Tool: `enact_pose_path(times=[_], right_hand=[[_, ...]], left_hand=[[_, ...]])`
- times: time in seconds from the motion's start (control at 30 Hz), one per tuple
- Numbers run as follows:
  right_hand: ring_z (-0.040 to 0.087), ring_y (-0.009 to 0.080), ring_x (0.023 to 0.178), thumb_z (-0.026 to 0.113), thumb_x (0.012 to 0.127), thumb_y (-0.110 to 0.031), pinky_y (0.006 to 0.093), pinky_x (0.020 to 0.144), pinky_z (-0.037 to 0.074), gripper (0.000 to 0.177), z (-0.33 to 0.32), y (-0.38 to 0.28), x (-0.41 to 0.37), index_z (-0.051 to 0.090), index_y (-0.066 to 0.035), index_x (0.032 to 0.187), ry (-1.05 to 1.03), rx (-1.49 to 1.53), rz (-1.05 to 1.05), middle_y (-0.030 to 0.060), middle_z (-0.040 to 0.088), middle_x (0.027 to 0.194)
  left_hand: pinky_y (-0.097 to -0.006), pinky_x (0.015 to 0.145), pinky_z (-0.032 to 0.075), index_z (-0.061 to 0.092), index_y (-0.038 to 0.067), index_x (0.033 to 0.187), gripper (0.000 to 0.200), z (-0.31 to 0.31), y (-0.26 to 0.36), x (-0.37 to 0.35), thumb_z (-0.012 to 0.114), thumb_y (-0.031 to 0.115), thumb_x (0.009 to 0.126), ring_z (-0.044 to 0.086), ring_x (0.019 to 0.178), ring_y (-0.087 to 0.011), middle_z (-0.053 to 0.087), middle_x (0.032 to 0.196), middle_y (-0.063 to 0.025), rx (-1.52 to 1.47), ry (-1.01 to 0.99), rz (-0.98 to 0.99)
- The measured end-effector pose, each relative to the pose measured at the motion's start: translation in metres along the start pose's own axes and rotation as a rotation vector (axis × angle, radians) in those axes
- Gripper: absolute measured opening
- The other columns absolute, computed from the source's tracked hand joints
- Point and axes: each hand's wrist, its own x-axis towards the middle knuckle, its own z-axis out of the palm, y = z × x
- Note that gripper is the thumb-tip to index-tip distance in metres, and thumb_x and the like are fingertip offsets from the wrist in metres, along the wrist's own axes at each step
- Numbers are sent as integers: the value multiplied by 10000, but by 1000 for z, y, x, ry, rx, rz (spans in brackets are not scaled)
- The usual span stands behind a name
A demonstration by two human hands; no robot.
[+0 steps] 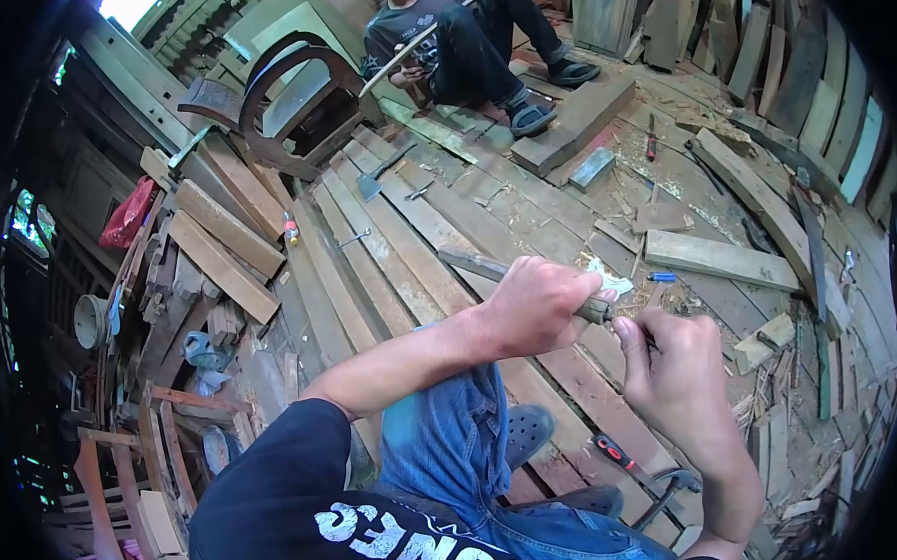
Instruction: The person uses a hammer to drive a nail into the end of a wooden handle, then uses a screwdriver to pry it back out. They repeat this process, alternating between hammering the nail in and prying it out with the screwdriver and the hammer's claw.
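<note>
My left hand [540, 301] is wrapped around a slim brownish rod [473, 263], which looks wooden and sticks out on both sides of the fist. Close to the rod's right end, my right hand [675, 355] has its fingers curled and pressed together. What those fingers hold, if anything, is hidden. Behind the hands lie a crumpled whitish scrap [612, 278] and a small blue object [662, 277]. Below my right hand, a red-and-black handled tool [613, 451] and a hammer [678, 482] lie near my feet.
Another person [438, 40] sits at the back holding a long thin stick. A thick wooden beam [574, 124] and a whetstone-like block [592, 169] lie before them. Boards [226, 265] are stacked left, a curved timber [755, 202] lies right, and shavings litter the slatted floor.
</note>
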Motion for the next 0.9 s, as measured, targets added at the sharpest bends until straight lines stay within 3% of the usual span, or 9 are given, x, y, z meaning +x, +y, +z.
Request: enact_pose_path(times=[0.13, 0.33, 0.43, 0.5, 0.63, 0.7, 0.9], right_hand=[[559, 372, 456, 659, 860, -94, 431, 447, 412, 236, 11, 4, -1, 580, 7, 661, 92, 56, -1, 191, 534, 515], [555, 343, 454, 659, 863, -87, 421, 436, 401, 228, 18, 9, 0, 564, -3, 674, 171, 25, -95, 166, 536, 526], [528, 299, 419, 666, 861, -71, 379, 424, 379, 161, 16, 14, 2, 624, 1, 724, 157, -40, -145, 143, 522, 508], [531, 313, 430, 671, 853, -69, 384, 427, 382, 174, 16, 16, 0, 605, -3, 706, 141, -82, -167, 145, 520, 507], [546, 313, 429, 681, 854, -129, 420, 414, 391, 243, 12, 14, -3, 552, -29, 673, 103, -226, -217, 121, 533, 504], [548, 313, 430, 680, 852, -120, 419, 415, 394, 239, 2, 11, -2, 551, -26, 674, 79, -195, -187, 125, 532, 504], [549, 317, 429, 677, 845, -79, 409, 415, 399, 223, -3, 1, -9, 550, -18, 671, 31, -44, -126, 138, 523, 500]], left_hand=[[-428, 574, 472, 598, 74, 895, 245, -2, -1, 1, 696, 156, 686, 614, 656, -331, 586, 655, -105, 70, 13, -40], [-441, 530, 448, 601, 71, 817, 186, -6, -4, 6, 693, 126, 665, 601, 589, -322, 571, 612, -126, 28, 149, -52], [-443, 519, 438, 599, 55, 733, 121, -16, -9, 10, 684, 117, 673, 590, 570, -339, 552, 573, -141, -84, 55, -59], [-454, 572, 478, 596, 62, 626, 145, -17, -13, 10, 701, 150, 674, 610, 606, -386, 585, 580, -152, -246, -262, -172], [-475, 586, 483, 612, 64, 607, 119, -11, -19, 7, 670, 137, 682, 603, 604, -401, 586, 577, -154, -366, -376, -198], [-435, 537, 448, 617, 57, 657, 98, -5, -10, -1, 666, 117, 716, 566, 562, -378, 546, 566, -169, -145, -129, -160], [-424, 451, 417, 616, 62, 618, 205, 8, 11, -19, 673, 162, 787, 540, 459, -351, 510, 497, -153, -92, 104, -236]])
